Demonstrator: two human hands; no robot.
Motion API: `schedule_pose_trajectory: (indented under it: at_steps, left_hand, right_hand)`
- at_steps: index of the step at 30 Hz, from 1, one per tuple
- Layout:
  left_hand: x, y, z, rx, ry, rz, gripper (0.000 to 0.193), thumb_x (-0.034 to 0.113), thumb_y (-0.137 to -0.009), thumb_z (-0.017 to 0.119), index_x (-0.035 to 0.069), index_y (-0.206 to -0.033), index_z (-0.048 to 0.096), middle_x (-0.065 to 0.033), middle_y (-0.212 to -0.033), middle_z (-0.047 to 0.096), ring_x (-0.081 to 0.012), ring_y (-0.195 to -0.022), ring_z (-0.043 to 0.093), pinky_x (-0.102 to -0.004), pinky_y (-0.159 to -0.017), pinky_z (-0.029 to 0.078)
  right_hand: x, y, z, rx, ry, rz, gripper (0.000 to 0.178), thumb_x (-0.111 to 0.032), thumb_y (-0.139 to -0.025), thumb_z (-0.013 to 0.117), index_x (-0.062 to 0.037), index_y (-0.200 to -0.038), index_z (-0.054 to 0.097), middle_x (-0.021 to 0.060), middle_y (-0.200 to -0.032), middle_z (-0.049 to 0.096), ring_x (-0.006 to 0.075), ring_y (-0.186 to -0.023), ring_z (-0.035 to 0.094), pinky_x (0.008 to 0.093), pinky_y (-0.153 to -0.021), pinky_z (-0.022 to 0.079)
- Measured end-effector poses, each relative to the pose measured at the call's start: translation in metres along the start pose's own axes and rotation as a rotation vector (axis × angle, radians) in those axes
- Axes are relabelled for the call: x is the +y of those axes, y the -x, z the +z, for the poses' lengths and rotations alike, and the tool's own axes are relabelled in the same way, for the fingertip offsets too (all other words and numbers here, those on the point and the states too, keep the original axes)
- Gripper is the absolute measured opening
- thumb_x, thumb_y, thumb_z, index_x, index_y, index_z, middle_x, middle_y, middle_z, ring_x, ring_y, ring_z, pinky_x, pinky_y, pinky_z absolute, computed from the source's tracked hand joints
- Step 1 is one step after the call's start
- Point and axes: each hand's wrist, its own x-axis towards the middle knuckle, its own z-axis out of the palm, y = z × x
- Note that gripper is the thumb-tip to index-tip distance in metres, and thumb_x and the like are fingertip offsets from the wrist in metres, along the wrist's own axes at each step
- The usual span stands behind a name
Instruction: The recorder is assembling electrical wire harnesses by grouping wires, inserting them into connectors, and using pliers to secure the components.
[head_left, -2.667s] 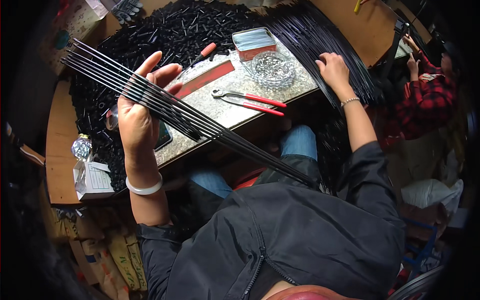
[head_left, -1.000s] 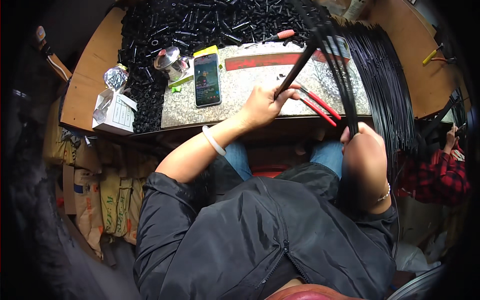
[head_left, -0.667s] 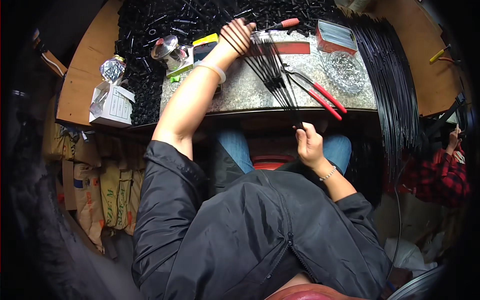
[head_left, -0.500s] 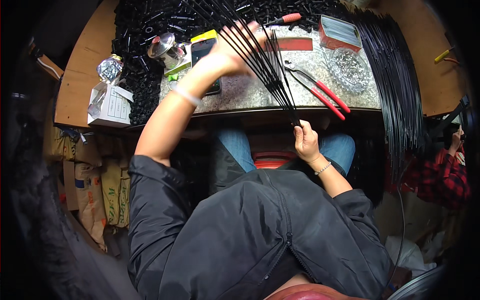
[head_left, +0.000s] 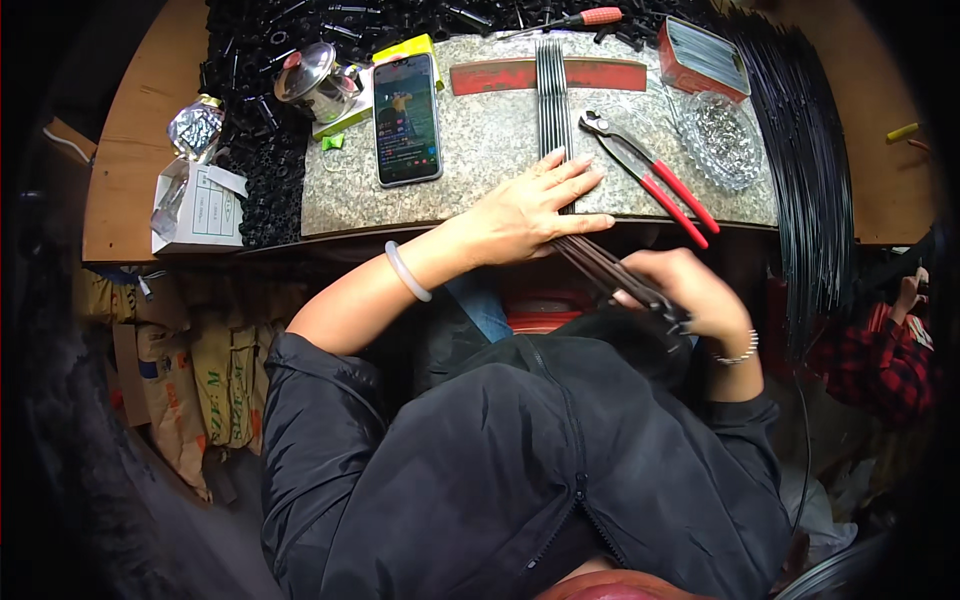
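Observation:
A bundle of thin black umbrella ribs [head_left: 552,110] lies side by side on the stone-patterned worktop, its far ends across a red strip [head_left: 610,76]. My left hand [head_left: 540,205] rests flat over the ribs at the table's front edge, fingers stretched and spread. Below the edge, the near part of the bundle bends off to the right. There my right hand [head_left: 695,290], blurred by motion, is closed around it. Red-handled pliers [head_left: 650,178] lie just right of the ribs, apart from both hands.
Left of the ribs lies a phone [head_left: 408,120] with its screen lit. A steel lidded pot [head_left: 318,82], a glass dish of small metal bits [head_left: 718,140], a red tin [head_left: 705,60] and a screwdriver [head_left: 600,16] surround the work area. Long black rods [head_left: 800,170] overhang the right side.
The raised, fanned ribs now lie flat and aligned on the worktop. My left hand came down onto them at the table edge; my right hand moved lower and to the right.

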Motion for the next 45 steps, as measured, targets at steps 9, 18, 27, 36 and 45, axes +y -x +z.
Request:
schedule_pose_trajectory:
  at_steps: [9,18,27,36,45]
  left_hand:
    - [0.005,0.0,-0.002,-0.052,-0.196,-0.069,0.065,0.017,-0.084,0.054,0.052,-0.137,0.036,-0.0231,-0.134,0.043,-0.0475,-0.132,0.031,-0.0682,-0.103,0.024]
    - [0.004,0.004,0.0,0.067,-0.13,-0.07,0.068,0.019,-0.082,0.056,0.054,-0.136,0.034,-0.0235,-0.141,0.036,-0.0495,-0.132,0.031,-0.0685,-0.103,0.024]
    - [0.001,0.006,-0.005,0.017,-0.071,-0.062,0.069,0.024,-0.082,0.057,0.053,-0.138,0.03,-0.0241,-0.137,0.039,-0.049,-0.133,0.028,-0.0698,-0.103,0.023]
    - [0.0,0.005,-0.003,0.037,-0.036,-0.076,0.074,0.016,-0.08,0.058,0.052,-0.138,0.031,-0.0245,-0.141,0.034,-0.0502,-0.134,0.025,-0.0692,-0.104,0.023]
    - [-0.002,0.007,-0.001,0.078,-0.096,-0.047,0.059,0.029,-0.086,0.05,0.049,-0.139,0.032,-0.0277,-0.14,0.037,-0.0511,-0.131,0.031,-0.0696,-0.102,0.023]
  right_hand:
    - [0.017,-0.081,-0.153,0.904,0.535,0.056,0.018,-0.019,-0.084,0.067,-0.0033,-0.092,0.07,0.0098,-0.086,0.069,0.0184,-0.074,0.065,0.0298,-0.068,0.05]
    - [0.067,-0.127,-0.203,0.589,0.896,-0.054,0.018,-0.018,-0.082,0.067,-0.0031,-0.092,0.068,0.0091,-0.088,0.063,0.0261,-0.088,0.056,0.0355,-0.081,0.045]
    - [0.081,-0.126,-0.208,0.668,0.806,-0.176,0.012,-0.01,-0.083,0.066,0.001,-0.088,0.065,0.0062,-0.081,0.059,0.019,-0.078,0.053,0.0287,-0.071,0.043]
    - [0.035,-0.144,-0.168,0.674,0.491,-0.29,0.013,-0.009,-0.091,0.06,-0.0006,-0.099,0.063,0.0031,-0.082,0.056,0.0085,-0.074,0.053,0.0232,-0.068,0.043]
    - [0.019,-0.197,-0.117,0.46,0.405,-0.216,0.016,-0.012,-0.088,0.063,0.0007,-0.096,0.067,0.0045,-0.077,0.055,0.0114,-0.069,0.05,0.025,-0.065,0.041]
